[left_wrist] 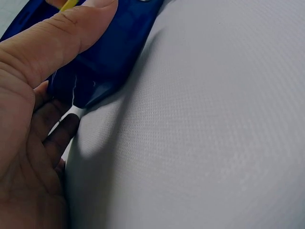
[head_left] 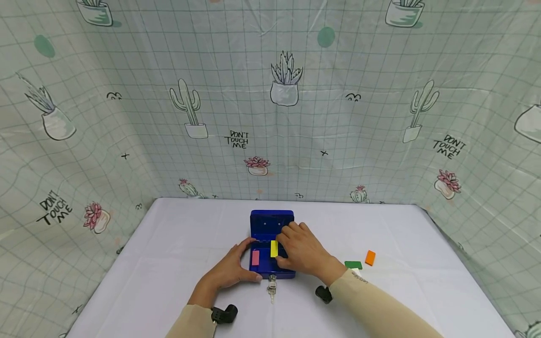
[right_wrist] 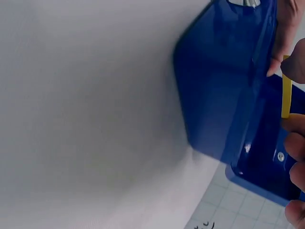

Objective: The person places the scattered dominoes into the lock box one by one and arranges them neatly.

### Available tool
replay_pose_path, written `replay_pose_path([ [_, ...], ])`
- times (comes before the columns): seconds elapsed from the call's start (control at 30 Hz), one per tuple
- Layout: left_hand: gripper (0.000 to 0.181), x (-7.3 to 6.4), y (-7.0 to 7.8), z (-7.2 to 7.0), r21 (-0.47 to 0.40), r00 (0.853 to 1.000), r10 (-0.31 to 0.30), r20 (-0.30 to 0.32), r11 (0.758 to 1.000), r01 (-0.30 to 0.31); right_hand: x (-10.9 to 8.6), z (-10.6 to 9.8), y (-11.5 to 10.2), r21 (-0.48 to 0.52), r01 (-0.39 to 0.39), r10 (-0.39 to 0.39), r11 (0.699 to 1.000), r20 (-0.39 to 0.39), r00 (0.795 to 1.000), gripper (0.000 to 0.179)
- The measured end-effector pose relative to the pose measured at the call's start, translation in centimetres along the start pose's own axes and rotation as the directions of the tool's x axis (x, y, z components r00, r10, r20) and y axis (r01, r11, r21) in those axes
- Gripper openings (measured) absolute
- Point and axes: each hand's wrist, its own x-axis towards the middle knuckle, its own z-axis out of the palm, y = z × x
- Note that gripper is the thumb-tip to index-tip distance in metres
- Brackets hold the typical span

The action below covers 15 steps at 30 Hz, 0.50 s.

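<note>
A blue metal cash box [head_left: 279,275] stands on the table with its lid [head_left: 270,218] raised at the back. My left hand [head_left: 228,268] grips the box's left side, thumb at the front wall and fingers reaching toward the back. Between thumb and fingertips, my right hand [head_left: 305,249] pinches a flat yellow block [head_left: 274,249] over the box's interior. The right wrist view shows that yellow block [right_wrist: 286,95] edge-on. A pink block [head_left: 255,257] lies inside the box at the left. Keys [head_left: 272,291] hang from the front lock.
Right of the box, near my right forearm, lie a green block [head_left: 353,265], a partly hidden white block [head_left: 357,272] and an orange block [head_left: 370,257]. A white cloth covers the table [head_left: 190,234]. Behind it hangs a cactus-print curtain [head_left: 313,141].
</note>
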Motion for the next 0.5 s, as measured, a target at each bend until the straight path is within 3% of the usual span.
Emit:
replay_pose_path([
  [0.23,0.11,0.0,-0.1,-0.1,-0.01,1.0,0.006,0.007,1.0,-0.006,0.8,0.8,-0.8,-0.032,0.045,-0.045,0.998,-0.004,0.999,0.044],
  [0.5,0.109,0.0,-0.1,-0.1,-0.023,1.0,0.015,0.01,1.0,-0.015,1.4,1.5,-1.4,-0.027,0.043,-0.042,0.999,0.041,0.998,0.047],
])
